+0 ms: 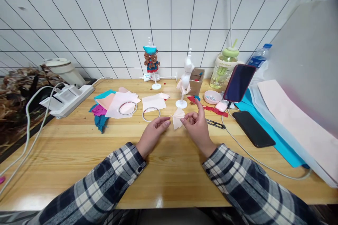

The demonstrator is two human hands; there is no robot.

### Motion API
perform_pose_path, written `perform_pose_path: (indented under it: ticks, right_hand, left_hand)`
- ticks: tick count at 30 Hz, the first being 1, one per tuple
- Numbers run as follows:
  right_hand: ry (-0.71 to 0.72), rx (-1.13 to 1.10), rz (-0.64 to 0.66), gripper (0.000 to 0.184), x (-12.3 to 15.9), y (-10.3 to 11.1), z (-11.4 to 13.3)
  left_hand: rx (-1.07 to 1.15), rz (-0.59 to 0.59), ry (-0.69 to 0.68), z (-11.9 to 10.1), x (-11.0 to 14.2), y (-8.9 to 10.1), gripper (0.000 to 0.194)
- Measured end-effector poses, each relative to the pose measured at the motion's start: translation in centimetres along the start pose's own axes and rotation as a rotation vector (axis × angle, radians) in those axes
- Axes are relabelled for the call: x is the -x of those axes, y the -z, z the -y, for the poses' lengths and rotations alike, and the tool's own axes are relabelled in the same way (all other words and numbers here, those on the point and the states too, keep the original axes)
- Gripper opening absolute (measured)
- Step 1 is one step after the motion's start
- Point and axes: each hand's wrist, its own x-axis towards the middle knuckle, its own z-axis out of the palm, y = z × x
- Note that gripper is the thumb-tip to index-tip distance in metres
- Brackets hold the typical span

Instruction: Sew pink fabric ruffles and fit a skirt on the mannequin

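Observation:
A small pale pink pleated piece of crepe paper (177, 120) spreads like a fan between my hands, just above the table. My right hand (196, 126) pinches its right edge between thumb and a finger, with the index finger raised. My left hand (155, 132) has its fingertips pressed together at the narrow left end of the paper. Just behind stands a white mini dress form (187, 72) with pale pink pleated paper round its lower part. Farther back, another dress form (151, 59) wears a blue, brown and red paper outfit.
Metal rings (151, 114) and pale paper sheets (154, 102) lie left of centre, beside coloured crepe paper (100, 109). Thread snips (215, 123), a bead bowl (212, 97), a propped phone (239, 82) and a black phone (253, 129) are on the right. A power strip (68, 101) lies left.

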Motion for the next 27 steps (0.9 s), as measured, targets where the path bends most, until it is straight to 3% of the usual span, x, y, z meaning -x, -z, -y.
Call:
perform_pose_path:
  ticks: [2, 4, 10, 14, 17, 27]
  right_hand:
    - [0.009, -0.013, -0.028, 0.084, 0.7, -0.6, 0.6]
    - [0.015, 0.000, -0.036, 0.080, 1.3, -1.3, 1.0]
    - [0.038, 0.096, -0.001, 0.080, 1.8, -1.8, 0.6]
    - [0.072, 0.075, 0.048, 0.081, 1.6, -1.3, 0.5]
    - [0.017, -0.023, 0.123, 0.081, 1.6, -1.1, 0.5]
    - [-0.070, -0.112, 0.107, 0.069, 1.7, -1.6, 0.1]
  left_hand:
    - [0.100, 0.074, 0.042, 0.3, 0.0, -0.5, 0.045]
    - [0.152, 0.070, 0.050, 0.7, 0.0, -0.7, 0.043]
    - [0.151, -0.163, 0.019, 0.9, -0.2, -0.3, 0.033]
    - [-0.056, -0.082, -0.037, 0.1, 0.1, -0.1, 0.028]
    - [-0.157, -0.038, -0.075, -0.3, 0.4, -0.2, 0.027]
    - [0.029, -0.065, 0.006, 0.2, 0.3, -0.6, 0.031]
